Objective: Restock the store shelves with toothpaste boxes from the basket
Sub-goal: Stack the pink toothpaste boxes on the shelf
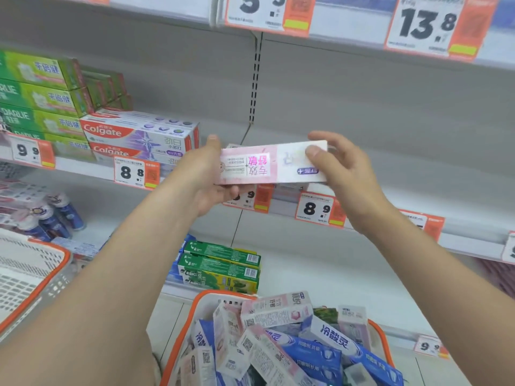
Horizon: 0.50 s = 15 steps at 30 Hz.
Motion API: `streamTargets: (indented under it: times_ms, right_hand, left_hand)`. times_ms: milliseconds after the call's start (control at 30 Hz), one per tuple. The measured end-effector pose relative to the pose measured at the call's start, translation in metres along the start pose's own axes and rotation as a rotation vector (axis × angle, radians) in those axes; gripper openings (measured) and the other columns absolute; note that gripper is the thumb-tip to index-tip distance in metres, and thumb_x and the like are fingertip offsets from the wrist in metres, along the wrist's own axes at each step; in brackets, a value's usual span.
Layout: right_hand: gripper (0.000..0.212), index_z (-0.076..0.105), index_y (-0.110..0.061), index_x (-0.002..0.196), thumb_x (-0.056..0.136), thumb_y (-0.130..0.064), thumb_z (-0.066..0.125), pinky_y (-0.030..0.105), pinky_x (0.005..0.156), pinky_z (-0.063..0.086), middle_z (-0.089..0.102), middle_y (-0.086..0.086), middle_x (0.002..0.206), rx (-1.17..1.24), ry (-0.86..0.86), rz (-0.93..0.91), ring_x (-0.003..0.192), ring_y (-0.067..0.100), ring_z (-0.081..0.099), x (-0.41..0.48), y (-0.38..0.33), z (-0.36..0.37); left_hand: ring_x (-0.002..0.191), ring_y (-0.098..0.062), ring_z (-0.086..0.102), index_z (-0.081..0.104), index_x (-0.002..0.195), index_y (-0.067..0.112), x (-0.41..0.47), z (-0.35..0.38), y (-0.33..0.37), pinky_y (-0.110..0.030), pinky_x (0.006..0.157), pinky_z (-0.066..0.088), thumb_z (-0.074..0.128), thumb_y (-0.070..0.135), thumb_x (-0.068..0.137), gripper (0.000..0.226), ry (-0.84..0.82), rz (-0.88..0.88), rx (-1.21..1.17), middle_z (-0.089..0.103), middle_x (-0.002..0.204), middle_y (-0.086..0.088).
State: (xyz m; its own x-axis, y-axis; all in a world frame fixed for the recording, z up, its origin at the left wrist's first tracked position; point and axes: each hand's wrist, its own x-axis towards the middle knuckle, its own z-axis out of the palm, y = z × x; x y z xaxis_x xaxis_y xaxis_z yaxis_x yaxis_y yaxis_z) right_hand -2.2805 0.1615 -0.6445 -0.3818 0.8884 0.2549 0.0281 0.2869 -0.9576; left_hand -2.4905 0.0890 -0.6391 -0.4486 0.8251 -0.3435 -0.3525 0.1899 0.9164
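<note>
Your two bare forearms rise from the bottom edge, and between them sits the white plastic basket with the orange rim, heaped with loose pink-and-white and blue toothpaste boxes lying at all angles.

Higher up, you hold one long pink-and-white toothpaste box level between both hands, its print upside down to you. Your left grip takes the left end, with the thumb over the top edge and the fingers curled underneath. Your right grip pinches the right end, with the thumb pressed on the front face and the fingers wrapped behind. The box hangs in front of the grey metal middle shelf, just above the white-and-orange "8.9" price tag on its front strip.

To the left on that shelf stand the red-and-white Colgate boxes, with the stacked green Darlie boxes beside them. On the shelf below lie green cartons with barcodes. A second white basket with an orange rim shows at your left.
</note>
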Motion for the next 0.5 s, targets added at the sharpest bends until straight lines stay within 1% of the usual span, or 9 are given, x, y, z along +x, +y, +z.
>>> streamTargets:
  times_ms: [67,133,200,267,300,333,367,433,500]
  right_hand:
    - [0.048,0.057,-0.017,0.137,0.093,-0.023,0.077,0.043,0.097,0.059,0.077,0.01,0.115,0.206,0.012,0.121,0.105,0.028,0.075,-0.01,0.006,-0.005]
    - [0.055,0.049,-0.011,0.137,0.091,-0.01,0.08,0.046,0.093,0.061,0.076,0.018,0.116,0.373,0.125,0.188,0.103,0.033,0.076,-0.013,0.007,-0.007]
    - [0.055,0.045,-0.012,0.129,0.089,-0.01,0.082,0.042,0.082,0.065,0.077,0.015,0.108,0.419,0.307,0.226,0.091,0.027,0.079,-0.014,0.002,-0.01]
    - [0.048,0.046,-0.021,0.118,0.088,-0.016,0.083,0.032,0.07,0.063,0.078,0.006,0.098,0.323,0.436,0.207,0.077,0.015,0.077,-0.016,-0.001,-0.015]
    - [0.045,0.048,-0.025,0.115,0.088,-0.018,0.083,0.03,0.066,0.06,0.078,0.003,0.093,0.238,0.449,0.169,0.073,0.014,0.076,-0.018,-0.002,-0.016]
    - [0.044,0.051,-0.027,0.115,0.087,-0.02,0.083,0.031,0.065,0.058,0.079,0.001,0.089,0.134,0.43,0.119,0.073,0.016,0.076,-0.021,-0.003,-0.017]
    - [0.045,0.054,-0.029,0.119,0.086,-0.022,0.084,0.033,0.064,0.058,0.079,0.002,0.085,0.025,0.39,0.065,0.074,0.019,0.076,-0.024,-0.005,-0.017]
    - [0.054,0.055,-0.033,0.124,0.08,-0.026,0.087,0.034,0.061,0.059,0.077,0.002,0.077,-0.165,0.284,-0.023,0.07,0.021,0.075,-0.029,-0.008,-0.01]
    - [0.054,0.055,-0.034,0.116,0.074,-0.033,0.088,0.035,0.061,0.058,0.075,-0.004,0.071,-0.331,0.239,-0.097,0.065,0.016,0.072,-0.033,-0.008,-0.002]
  left_hand:
    - [0.068,-0.038,0.077,0.057,0.107,0.012,-0.007,0.012,-0.004,-0.039,0.059,0.062,0.041,0.046,0.112,0.038,-0.067,-0.07,-0.115,0.078,0.076,-0.014]
    - [0.074,-0.038,0.078,0.06,0.115,0.013,-0.01,0.02,-0.012,-0.047,0.065,0.066,0.044,0.047,0.11,0.039,-0.128,-0.146,-0.146,0.08,0.09,-0.016]
    - [0.086,-0.035,0.079,0.065,0.122,0.02,-0.013,0.021,-0.021,-0.046,0.073,0.066,0.049,0.052,0.108,0.038,-0.143,-0.073,0.173,0.078,0.109,-0.012]
    - [0.094,-0.017,0.075,0.066,0.13,0.028,-0.014,0.022,-0.029,-0.034,0.075,0.062,0.06,0.047,0.103,0.033,-0.054,0.213,0.588,0.071,0.122,-0.004]
    - [0.092,-0.006,0.072,0.065,0.134,0.029,-0.017,0.025,-0.03,-0.025,0.073,0.058,0.065,0.041,0.101,0.035,-0.043,0.361,0.653,0.068,0.124,-0.001]
    - [0.088,0.003,0.071,0.064,0.136,0.029,-0.02,0.029,-0.032,-0.018,0.072,0.056,0.069,0.036,0.099,0.038,-0.11,0.441,0.631,0.069,0.124,0.001]
    - [0.09,0.005,0.072,0.064,0.137,0.03,-0.022,0.033,-0.034,-0.017,0.078,0.057,0.072,0.035,0.098,0.04,-0.235,0.463,0.573,0.072,0.122,0.003]
    - [0.102,-0.011,0.076,0.064,0.136,0.028,-0.028,0.04,-0.037,-0.034,0.091,0.061,0.072,0.036,0.098,0.04,-0.455,0.391,0.416,0.076,0.119,0.0]
    - [0.103,-0.028,0.077,0.066,0.131,0.02,-0.034,0.045,-0.038,-0.042,0.087,0.064,0.071,0.032,0.099,0.035,-0.505,0.351,0.283,0.078,0.116,-0.01]
